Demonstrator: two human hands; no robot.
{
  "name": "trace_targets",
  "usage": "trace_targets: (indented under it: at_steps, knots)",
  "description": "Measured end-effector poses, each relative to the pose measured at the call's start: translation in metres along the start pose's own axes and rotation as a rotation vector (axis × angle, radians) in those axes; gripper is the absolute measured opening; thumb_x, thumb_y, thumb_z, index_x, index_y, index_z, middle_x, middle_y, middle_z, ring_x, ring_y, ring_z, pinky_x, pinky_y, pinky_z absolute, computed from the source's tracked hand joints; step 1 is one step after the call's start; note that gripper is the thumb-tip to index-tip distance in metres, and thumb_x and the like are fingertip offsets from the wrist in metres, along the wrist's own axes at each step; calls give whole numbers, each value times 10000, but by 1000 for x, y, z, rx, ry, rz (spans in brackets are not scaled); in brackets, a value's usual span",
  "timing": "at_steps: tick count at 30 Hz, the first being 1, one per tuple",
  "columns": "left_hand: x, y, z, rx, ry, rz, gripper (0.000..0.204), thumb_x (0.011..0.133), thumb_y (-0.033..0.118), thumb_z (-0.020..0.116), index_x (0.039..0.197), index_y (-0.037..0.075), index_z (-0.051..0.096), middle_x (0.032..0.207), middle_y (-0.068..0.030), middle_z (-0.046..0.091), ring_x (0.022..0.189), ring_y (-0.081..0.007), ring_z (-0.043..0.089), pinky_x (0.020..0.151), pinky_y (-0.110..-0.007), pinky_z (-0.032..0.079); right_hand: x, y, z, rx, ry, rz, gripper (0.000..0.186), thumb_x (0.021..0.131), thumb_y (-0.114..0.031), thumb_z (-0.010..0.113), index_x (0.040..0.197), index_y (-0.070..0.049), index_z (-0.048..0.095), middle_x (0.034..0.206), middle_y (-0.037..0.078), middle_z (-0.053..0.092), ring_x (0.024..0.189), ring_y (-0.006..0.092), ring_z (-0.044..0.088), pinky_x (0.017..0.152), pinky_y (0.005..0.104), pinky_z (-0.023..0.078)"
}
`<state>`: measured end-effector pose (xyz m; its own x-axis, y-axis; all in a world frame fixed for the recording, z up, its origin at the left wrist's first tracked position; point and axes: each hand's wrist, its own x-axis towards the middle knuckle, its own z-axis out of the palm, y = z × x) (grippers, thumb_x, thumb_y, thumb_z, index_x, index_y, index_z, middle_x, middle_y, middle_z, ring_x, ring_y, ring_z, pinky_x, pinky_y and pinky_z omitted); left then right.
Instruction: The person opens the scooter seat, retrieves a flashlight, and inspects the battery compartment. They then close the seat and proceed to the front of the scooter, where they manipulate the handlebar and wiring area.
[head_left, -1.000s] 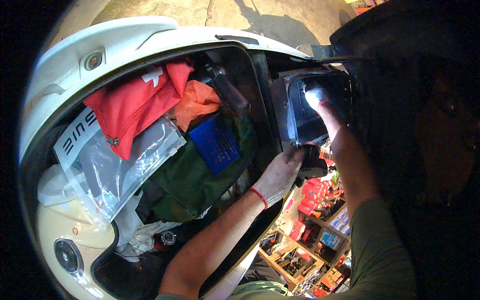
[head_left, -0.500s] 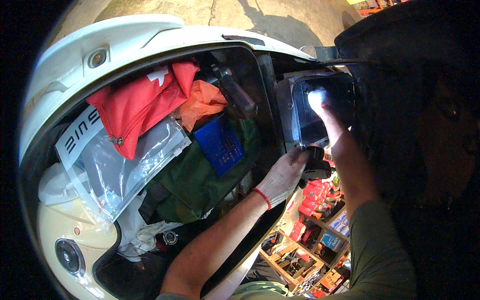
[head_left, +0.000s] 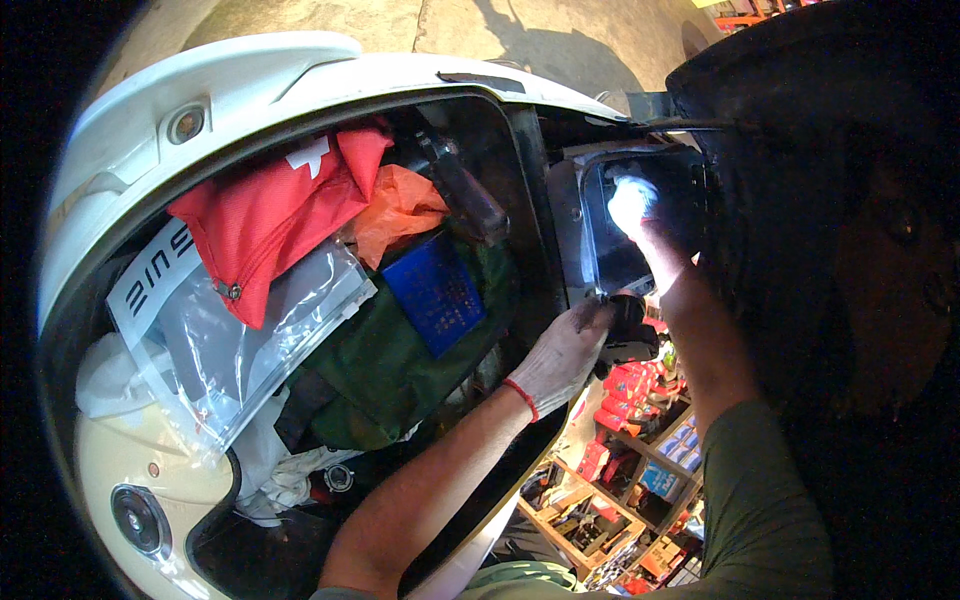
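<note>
My left hand (head_left: 560, 355), in a pale glove with a red cuff, is closed at the near corner of a dark, box-shaped compartment (head_left: 584, 235). Its darkened fingertips meet a black rounded fitting (head_left: 627, 318); what they grip is hidden. Inside the compartment is my right hand (head_left: 632, 205), gloved too and washed out by bright light. Its fingers look curled in, and whatever they may hold cannot be made out. Both hands are at the front end of a white scooter's (head_left: 400, 75) opened storage bay.
The bay holds a red zip pouch (head_left: 280, 220), an orange bag (head_left: 395, 212), a clear plastic bag (head_left: 270, 350), a blue booklet (head_left: 433, 295), a dark green bag (head_left: 370, 375) and a cream helmet (head_left: 120, 450). A raised black seat (head_left: 850, 200) stands right; wooden bins (head_left: 590, 525) lie below.
My right hand has shifted slightly left inside the compartment. The left hand keeps its place at the corner. The whole view has moved a little.
</note>
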<state>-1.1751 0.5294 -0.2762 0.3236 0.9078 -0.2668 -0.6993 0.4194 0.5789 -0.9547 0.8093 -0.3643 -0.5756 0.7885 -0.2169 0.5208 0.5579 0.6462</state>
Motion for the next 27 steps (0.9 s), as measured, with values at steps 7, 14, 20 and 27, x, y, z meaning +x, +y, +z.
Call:
trace_targets:
  at_steps: [7, 14, 20, 27]
  knots:
    - [-5, 11, -9, 2, 82, -113, 369, 1076, 293, 423, 1297, 42, 580, 996, 6, 672, 800, -58, 590, 650, -237, 487, 44, -26, -40, 391, -301, 287, 374, 914, -251, 493, 1120, -16, 700, 1174, 214, 668, 1105, 354, 635, 944, 476, 489]
    - [1, -4, -6, -127, -4, -79, 464, 1056, 326, 411, 1285, -60, 531, 1206, -219, 648, 1097, -251, 610, 971, -355, 440, 18, -5, 1, 234, -192, 206, 393, 913, -288, 508, 1168, -33, 666, 1240, 201, 634, 1170, 346, 592, 1016, 438, 445]
    - [6, -17, -9, -60, 50, -57, 440, 1051, 301, 415, 1246, -76, 532, 1165, -235, 647, 1052, -264, 605, 957, -359, 438, 32, -21, -9, 298, -156, 244, 329, 910, -249, 510, 1079, -36, 695, 1124, 179, 668, 1043, 321, 631, 915, 433, 489]
    - [-10, 18, 4, -114, 12, -108, 369, 1055, 276, 433, 1239, -11, 573, 975, -84, 647, 735, -117, 572, 594, -280, 473, -33, -20, 39, 449, -40, 587, 281, 906, -204, 512, 976, -38, 728, 989, 153, 707, 894, 293, 677, 796, 427, 540]
